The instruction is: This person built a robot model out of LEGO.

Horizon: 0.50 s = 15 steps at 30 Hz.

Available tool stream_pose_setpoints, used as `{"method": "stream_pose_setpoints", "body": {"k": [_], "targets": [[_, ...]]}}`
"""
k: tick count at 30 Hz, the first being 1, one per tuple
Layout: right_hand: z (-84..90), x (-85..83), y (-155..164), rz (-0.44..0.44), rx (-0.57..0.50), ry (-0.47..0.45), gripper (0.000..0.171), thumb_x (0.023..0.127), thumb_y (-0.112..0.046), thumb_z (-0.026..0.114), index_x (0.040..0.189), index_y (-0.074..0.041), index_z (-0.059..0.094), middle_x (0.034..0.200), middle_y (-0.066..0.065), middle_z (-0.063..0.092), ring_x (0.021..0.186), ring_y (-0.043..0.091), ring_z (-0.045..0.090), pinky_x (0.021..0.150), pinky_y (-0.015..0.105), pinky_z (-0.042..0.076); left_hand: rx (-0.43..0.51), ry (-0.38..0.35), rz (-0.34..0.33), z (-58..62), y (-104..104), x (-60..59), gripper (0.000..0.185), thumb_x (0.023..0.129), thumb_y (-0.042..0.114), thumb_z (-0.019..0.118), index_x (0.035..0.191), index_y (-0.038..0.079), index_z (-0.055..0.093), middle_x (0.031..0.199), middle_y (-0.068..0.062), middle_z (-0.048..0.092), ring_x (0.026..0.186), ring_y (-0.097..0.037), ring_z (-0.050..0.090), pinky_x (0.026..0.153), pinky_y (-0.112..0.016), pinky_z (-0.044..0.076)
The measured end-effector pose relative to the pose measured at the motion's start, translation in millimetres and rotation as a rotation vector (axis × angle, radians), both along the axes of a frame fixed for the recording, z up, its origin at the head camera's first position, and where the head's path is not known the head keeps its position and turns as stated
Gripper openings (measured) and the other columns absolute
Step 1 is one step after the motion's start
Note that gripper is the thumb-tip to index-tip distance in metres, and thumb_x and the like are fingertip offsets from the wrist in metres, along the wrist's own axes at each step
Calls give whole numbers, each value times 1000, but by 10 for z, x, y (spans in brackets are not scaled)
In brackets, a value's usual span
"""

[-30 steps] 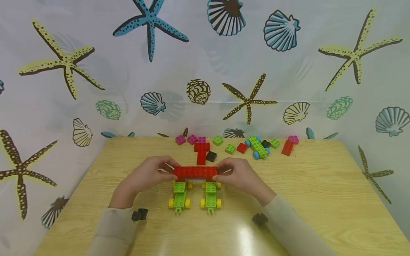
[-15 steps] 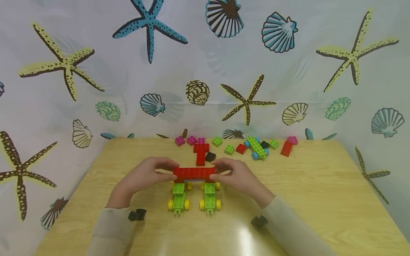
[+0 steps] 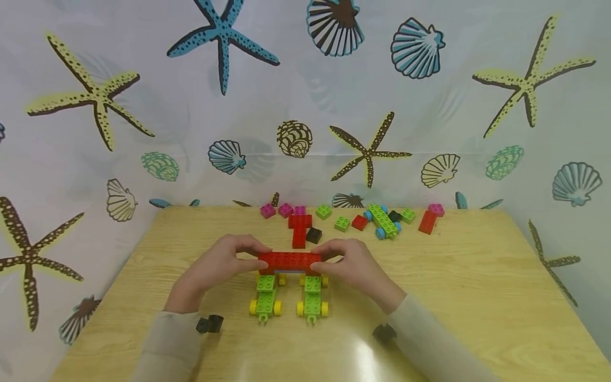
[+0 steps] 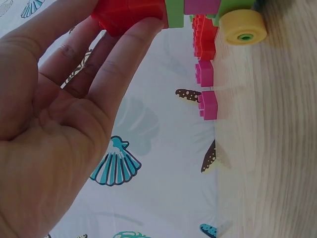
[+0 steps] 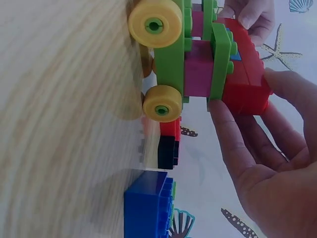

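A beam of red building bricks (image 3: 289,260) lies across two green wheeled bases, the left base (image 3: 265,302) and the right base (image 3: 312,303), both with yellow wheels. My left hand (image 3: 217,268) grips the beam's left end between thumb and fingers. At the opposite end my right hand (image 3: 353,268) holds it the same way. The right wrist view shows a magenta brick (image 5: 198,69) stacked on one base, a green brick (image 5: 220,59) over that, and the red beam against the green brick. One of my right fingertips is at the green brick's edge there.
Behind the beam lie red bricks (image 3: 299,236) and a black brick (image 3: 313,235). Along the back edge are magenta bricks (image 3: 268,210), green bricks (image 3: 341,223) and a green base with blue wheels (image 3: 383,220). A blue brick (image 5: 146,206) shows in the right wrist view.
Fingertips of both hands have shifted slightly inward along the red beam. The beam and the wheeled bases stay essentially in place; the head view has tilted a little.
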State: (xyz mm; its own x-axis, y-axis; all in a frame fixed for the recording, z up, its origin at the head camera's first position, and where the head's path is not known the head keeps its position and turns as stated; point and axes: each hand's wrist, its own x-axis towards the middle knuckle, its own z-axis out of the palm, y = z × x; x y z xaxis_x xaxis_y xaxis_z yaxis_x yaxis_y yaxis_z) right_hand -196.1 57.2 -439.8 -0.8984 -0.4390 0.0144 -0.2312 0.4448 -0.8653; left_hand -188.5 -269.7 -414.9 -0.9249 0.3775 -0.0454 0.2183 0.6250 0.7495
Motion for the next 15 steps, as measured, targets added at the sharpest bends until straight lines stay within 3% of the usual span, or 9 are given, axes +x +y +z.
{"method": "stream_pose_setpoints", "body": {"k": [8,11,15], "targets": [[-45,87,148,-22,30,0,29,100,-37,86,127,-26,84,123,-7,84,121,18,75,104,42,62,18,-39,34,-95,109,120,33,103,30,83,134,20,81,133,-2,80,129,-29,71,121,-66,53],[-40,156,234,-23,32,-9,30,101,-37,85,128,-25,83,124,-4,84,122,20,76,105,44,63,30,-63,81,-143,194,196,33,103,34,83,134,22,81,135,-1,80,132,-28,71,121,-64,54],[-21,281,355,-16,37,-36,31,101,-35,85,129,-23,83,126,-2,83,120,20,76,101,36,65,73,-103,148,-187,323,345,33,100,35,86,131,22,82,134,1,81,131,-27,72,118,-58,58]]}}
